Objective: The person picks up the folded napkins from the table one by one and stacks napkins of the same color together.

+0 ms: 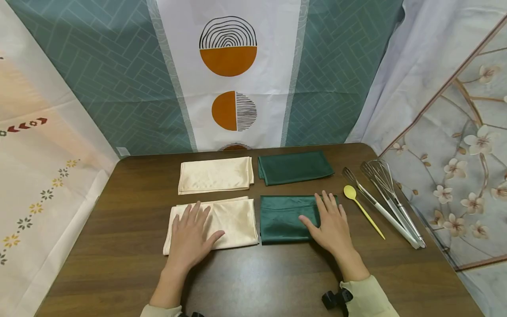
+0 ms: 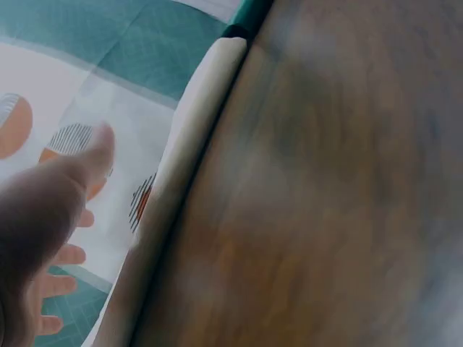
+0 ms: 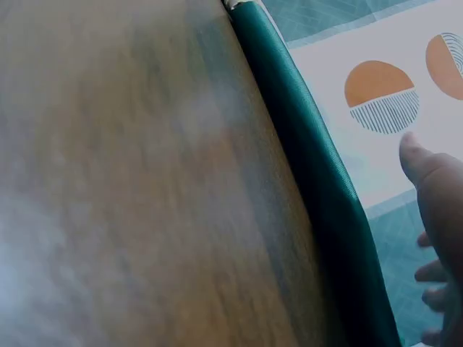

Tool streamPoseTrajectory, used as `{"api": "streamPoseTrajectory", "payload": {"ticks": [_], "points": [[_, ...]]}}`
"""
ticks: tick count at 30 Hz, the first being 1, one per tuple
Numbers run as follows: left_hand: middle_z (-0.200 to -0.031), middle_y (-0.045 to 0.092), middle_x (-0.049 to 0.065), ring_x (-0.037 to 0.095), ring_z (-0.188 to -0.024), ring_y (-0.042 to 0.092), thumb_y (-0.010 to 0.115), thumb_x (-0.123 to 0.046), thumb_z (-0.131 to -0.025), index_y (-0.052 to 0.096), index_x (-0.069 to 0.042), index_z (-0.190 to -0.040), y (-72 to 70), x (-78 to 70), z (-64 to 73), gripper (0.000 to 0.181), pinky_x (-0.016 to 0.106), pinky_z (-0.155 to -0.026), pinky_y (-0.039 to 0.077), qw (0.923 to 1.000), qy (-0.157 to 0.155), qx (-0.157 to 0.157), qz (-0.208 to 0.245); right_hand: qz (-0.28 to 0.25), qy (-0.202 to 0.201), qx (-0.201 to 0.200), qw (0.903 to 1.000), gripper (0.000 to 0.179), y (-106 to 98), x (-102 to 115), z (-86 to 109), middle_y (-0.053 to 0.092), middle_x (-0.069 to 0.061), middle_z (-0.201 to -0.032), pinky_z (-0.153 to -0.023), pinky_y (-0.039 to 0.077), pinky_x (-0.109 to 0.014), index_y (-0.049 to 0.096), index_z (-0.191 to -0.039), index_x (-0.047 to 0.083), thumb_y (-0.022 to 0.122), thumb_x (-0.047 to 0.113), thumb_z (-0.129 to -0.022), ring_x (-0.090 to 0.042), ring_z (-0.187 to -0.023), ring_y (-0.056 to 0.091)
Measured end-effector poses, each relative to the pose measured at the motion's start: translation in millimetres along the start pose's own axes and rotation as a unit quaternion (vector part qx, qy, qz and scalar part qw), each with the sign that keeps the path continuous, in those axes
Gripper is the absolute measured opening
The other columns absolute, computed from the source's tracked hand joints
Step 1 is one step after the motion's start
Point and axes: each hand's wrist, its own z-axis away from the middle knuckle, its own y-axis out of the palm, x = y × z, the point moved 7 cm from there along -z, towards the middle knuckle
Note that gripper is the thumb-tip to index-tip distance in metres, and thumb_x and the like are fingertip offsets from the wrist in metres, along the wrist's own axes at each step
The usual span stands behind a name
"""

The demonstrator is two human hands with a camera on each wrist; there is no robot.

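My left hand [image 1: 188,242], its fingers spread and straight, is over the left part of a folded cream satin cloth [image 1: 237,222]. My right hand [image 1: 332,226] spreads its fingers the same way over the right side of a folded dark green satin cloth [image 1: 281,222]. Whether either palm touches fabric is hard to tell; neither hand grips anything. Behind these lie a second folded cream cloth [image 1: 215,175] and a second folded green cloth [image 1: 295,168]. In the wrist views, the front cream cloth [image 2: 192,130] and front green cloth [image 3: 311,152] appear edge-on.
Right of the green cloths, a yellow spoon [image 1: 363,210] lies on the brown wooden table [image 1: 245,281]. Beyond it are long-handled metal utensils [image 1: 384,212] and a wire whisk [image 1: 401,204], close together near the right edge. Patterned curtains [image 1: 332,79] hang around the table.
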Motion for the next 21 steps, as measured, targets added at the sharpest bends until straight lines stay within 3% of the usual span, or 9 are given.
{"api": "streamPoseTrajectory", "payload": {"ticks": [4,8,13,21], "points": [[-0.137,0.058,0.022,0.043,-0.128,0.051,0.076,-0.048,-0.086,0.065,-0.004,-0.13,-9.5,14.8,-2.4,0.064,0.065,-0.1,0.037,0.9982,-0.011,-0.059,0.01,-0.066,-0.015,-0.05,0.9965,0.071,-3.7,1.3,-5.9,0.058,-0.023,-0.138,-0.097,0.043,-0.066,0.053,-0.143,0.001,0.074,0.044,-0.091,-0.043,-0.126,0.054],[-0.13,0.061,0.023,0.045,-0.121,0.054,0.079,-0.038,-0.086,0.067,-0.001,-0.124,-15.4,33.5,0.3,0.055,0.066,-0.091,0.041,0.9953,-0.032,-0.086,0.029,-0.105,-0.023,-0.065,0.9921,0.057,-3.5,5.7,-13.2,0.066,-0.022,-0.122,-0.089,0.05,-0.06,0.061,-0.132,-0.002,0.077,0.034,-0.091,-0.041,-0.11,0.063],[-0.132,0.058,0.024,0.048,-0.121,0.052,0.079,-0.035,-0.088,0.065,0.0,-0.127,-18.4,54.7,3.0,0.054,0.069,-0.086,0.041,0.9935,-0.055,-0.084,0.053,-0.131,-0.024,-0.032,0.9905,0.053,6.0,18.7,-22.4,0.068,-0.019,-0.117,-0.088,0.053,-0.054,0.063,-0.129,-0.003,0.076,0.034,-0.092,-0.037,-0.108,0.064],[-0.138,0.051,0.026,0.052,-0.123,0.048,0.071,-0.042,-0.094,0.056,0.0,-0.139,-15.5,83.6,2.7,0.064,0.073,-0.092,0.038,0.9905,-0.098,-0.035,0.09,-0.164,-0.038,0.005,0.9857,0.049,29.2,40.6,-34.8,0.069,-0.015,-0.113,-0.084,0.057,-0.045,0.064,-0.127,-0.002,0.075,0.032,-0.093,-0.031,-0.103,0.067]]}}
